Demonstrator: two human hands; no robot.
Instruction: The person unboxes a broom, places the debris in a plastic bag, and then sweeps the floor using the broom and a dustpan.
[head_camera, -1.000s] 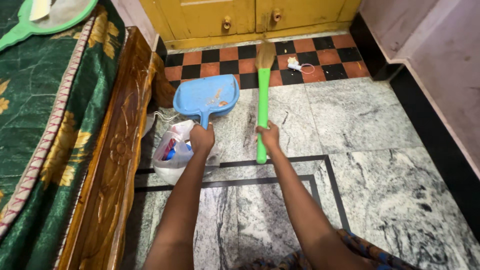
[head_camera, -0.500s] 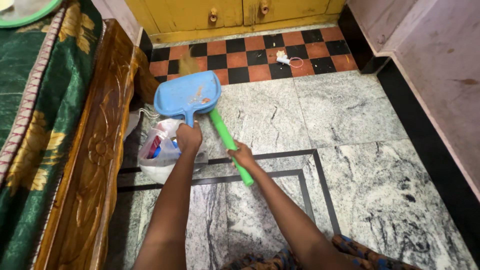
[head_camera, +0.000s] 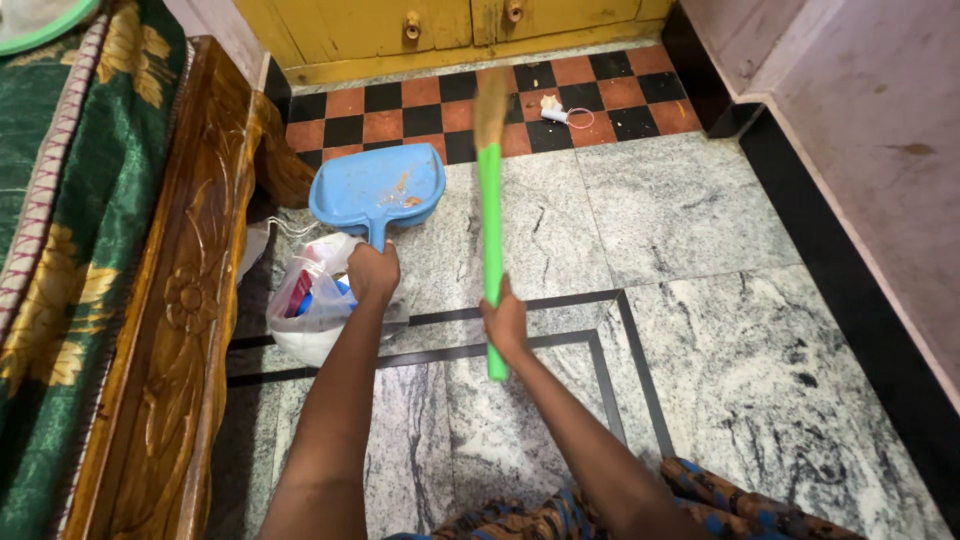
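Observation:
My left hand (head_camera: 372, 273) grips the handle of a blue dustpan (head_camera: 378, 188) that rests on the marble floor with some brown dirt in it. My right hand (head_camera: 505, 321) holds the green handle of a short broom (head_camera: 490, 215). The broom points away from me, and its blurred straw head (head_camera: 490, 95) lies over the checkered tiles just right of the dustpan.
A white plastic bag (head_camera: 310, 305) with rubbish lies under my left wrist beside the carved wooden bed frame (head_camera: 190, 300). A small white scrap with a ring (head_camera: 558, 112) lies on the black and orange tiles. Yellow cabinet doors (head_camera: 440, 25) stand at the far end, a wall (head_camera: 870, 130) on the right.
The broom swept left behind the dustpan half a second ago, then swung back upright to the right of it. The dustpan and my left hand stayed almost still.

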